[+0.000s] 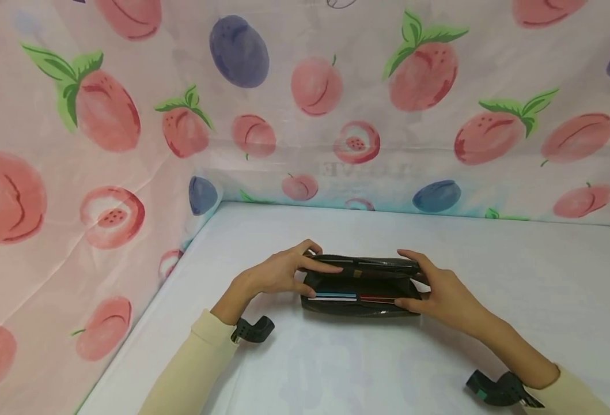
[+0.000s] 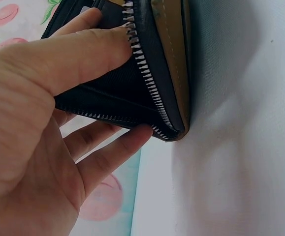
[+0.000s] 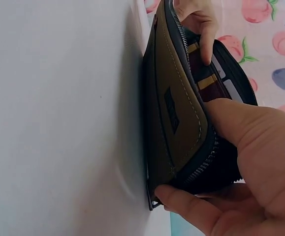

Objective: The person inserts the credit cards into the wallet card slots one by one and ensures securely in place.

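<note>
An unzipped zip-around wallet (image 1: 362,310) stands on the white table, its mouth spread between both hands. My left hand (image 1: 279,271) grips its left end, thumb over the near edge and one finger reaching inside. At the right end my right hand (image 1: 442,294) holds on, thumb over the near edge and fingers at the far side. A blue-and-white card edge (image 1: 333,297) and a red edge (image 1: 377,300) show in the near pocket. Metal zipper teeth (image 2: 149,78) line the opening in the left wrist view. In the right wrist view, the brown outer face (image 3: 181,110) carries a small dark label.
White cloth (image 1: 336,369) covers the tabletop. Fruit-printed curtains (image 1: 289,115) rise behind and along the left side. A black wrist device (image 1: 255,329) sits at the left cuff, and another black device (image 1: 496,389) at the right cuff.
</note>
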`<state>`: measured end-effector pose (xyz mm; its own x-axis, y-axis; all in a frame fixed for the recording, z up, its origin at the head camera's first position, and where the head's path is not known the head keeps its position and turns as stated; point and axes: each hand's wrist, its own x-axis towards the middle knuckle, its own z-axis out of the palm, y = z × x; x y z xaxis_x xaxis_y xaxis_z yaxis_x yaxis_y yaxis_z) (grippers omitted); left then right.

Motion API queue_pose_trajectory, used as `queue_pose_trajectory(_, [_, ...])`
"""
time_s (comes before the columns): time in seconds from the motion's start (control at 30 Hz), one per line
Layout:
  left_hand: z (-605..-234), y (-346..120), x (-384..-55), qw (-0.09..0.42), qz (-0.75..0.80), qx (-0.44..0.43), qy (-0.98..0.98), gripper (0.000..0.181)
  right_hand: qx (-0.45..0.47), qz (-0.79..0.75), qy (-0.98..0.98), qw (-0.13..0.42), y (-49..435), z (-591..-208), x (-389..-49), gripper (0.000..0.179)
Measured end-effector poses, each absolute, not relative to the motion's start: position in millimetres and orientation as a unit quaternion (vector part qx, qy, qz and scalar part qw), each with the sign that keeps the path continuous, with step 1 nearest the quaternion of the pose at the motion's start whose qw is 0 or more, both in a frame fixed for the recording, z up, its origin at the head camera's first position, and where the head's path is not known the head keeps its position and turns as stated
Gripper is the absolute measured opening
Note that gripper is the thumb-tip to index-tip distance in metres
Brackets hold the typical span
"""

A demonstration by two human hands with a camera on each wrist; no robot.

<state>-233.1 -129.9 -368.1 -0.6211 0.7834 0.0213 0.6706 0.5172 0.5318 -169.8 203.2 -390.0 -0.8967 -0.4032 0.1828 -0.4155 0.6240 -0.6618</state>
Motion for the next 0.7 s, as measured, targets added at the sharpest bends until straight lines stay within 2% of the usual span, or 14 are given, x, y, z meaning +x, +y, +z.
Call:
queue_pose_trajectory(0.47, [-369.7, -129.8, -234.4, 0.113, 0.282, 0.408, 0.861, 0.056, 0.239, 0.391, -0.888, -0.017, 208.5, -385.8, -169.3, 0.092])
queue_pose_trajectory(0.7, [-371.0, -131.0, -234.3, 0.107, 0.278, 0.412, 0.861, 0.055, 0.262, 0.370, -0.891, -0.010, 209.4, -387.2, -171.2, 0.091])
